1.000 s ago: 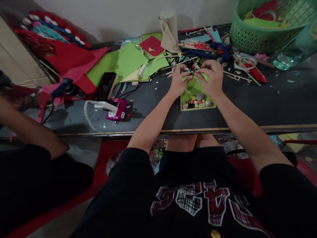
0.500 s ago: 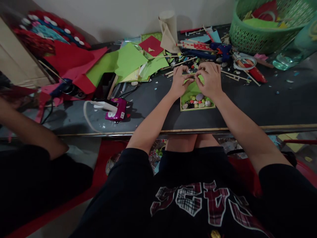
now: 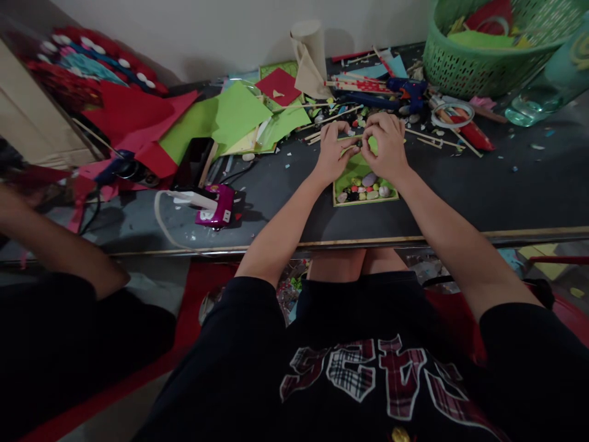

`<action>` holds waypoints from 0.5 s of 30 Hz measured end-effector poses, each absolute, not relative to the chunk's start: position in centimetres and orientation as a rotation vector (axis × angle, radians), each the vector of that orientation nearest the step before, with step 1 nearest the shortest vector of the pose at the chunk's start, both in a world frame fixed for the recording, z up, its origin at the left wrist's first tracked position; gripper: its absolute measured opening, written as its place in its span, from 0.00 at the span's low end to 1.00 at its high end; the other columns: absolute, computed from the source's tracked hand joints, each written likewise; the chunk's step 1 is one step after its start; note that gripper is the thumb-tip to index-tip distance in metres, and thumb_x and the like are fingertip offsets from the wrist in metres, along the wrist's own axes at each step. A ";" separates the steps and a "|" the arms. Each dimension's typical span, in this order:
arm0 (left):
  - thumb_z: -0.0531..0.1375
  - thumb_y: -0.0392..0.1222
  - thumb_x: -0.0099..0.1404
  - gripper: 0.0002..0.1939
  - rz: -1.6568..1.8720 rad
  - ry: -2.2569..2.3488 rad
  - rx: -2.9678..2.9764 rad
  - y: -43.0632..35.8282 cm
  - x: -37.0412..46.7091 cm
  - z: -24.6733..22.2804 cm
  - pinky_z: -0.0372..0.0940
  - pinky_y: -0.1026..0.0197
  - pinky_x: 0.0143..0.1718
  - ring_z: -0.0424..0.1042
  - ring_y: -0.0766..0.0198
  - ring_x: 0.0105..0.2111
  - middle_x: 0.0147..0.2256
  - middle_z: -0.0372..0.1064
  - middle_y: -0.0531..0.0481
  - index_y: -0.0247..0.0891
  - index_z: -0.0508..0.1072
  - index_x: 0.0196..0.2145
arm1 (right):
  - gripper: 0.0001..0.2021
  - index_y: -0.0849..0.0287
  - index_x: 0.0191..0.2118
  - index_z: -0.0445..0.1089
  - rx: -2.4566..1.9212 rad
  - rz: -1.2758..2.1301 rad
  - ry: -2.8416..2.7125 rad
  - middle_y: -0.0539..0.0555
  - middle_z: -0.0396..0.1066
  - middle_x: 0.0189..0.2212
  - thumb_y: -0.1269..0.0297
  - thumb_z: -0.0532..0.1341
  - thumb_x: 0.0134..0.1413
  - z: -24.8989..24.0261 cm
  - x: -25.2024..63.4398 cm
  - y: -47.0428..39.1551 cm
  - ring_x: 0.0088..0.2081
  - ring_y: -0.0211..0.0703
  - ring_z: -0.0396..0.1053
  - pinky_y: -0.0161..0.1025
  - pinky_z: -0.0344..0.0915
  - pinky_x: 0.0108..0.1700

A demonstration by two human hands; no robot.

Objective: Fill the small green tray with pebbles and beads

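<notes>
A green panel (image 3: 346, 183) with a thin pale border lies near the table's front edge. Along its lower side sit several small coloured pebbles (image 3: 368, 191), with a larger grey-purple stone (image 3: 369, 179) above them. Over the panel's upper part, my left hand (image 3: 332, 152) has thumb and forefinger pressed close together. My right hand (image 3: 385, 146) is curled in a pinch just beside it, the fingertips of both almost meeting. Something small and dark seems to be between them, too small to name. Both hands partly cover the panel's top.
Green paper (image 3: 242, 110), wooden sticks (image 3: 338, 115) and a blue glue gun (image 3: 409, 91) clutter the back. A green basket (image 3: 473, 67) and a bottle (image 3: 529, 101) stand right. To the left are a purple power adapter (image 3: 219, 205), a phone (image 3: 196, 161) and another person's arm (image 3: 55, 239).
The view has shifted slightly. Both hands keep nearly the same place over the panel; the right fingers have curled a little more and their tips moved slightly apart from the left.
</notes>
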State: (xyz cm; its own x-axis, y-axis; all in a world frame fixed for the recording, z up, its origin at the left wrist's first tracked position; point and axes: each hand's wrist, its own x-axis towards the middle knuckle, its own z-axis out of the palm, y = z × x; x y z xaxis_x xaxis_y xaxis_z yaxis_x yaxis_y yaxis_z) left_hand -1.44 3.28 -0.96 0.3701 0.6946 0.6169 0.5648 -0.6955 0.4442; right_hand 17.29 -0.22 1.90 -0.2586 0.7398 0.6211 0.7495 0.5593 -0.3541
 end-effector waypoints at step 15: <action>0.43 0.76 0.65 0.37 1.181 1.215 2.448 3.3 -1.7 -1.1 0.55 0.37 0.63 0.64 0.45 0.58 0.52 0.68 0.40 0.49 0.79 0.46 | 0.19 0.49 0.37 0.74 -1.168 -0.053 -1.969 0.58 0.73 0.49 0.41 0.55 0.64 2.4 17.5 -0.8 0.54 0.61 0.68 0.67 0.57 0.62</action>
State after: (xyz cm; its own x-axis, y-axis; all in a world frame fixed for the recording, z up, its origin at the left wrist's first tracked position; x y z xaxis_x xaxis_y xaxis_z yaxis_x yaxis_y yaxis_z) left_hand -1.66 3.35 -1.12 0.3569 0.7314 0.5811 0.6015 -0.6559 0.4561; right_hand 17.49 -0.84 2.45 -0.2268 0.7101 0.6665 0.7448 0.5674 -0.3511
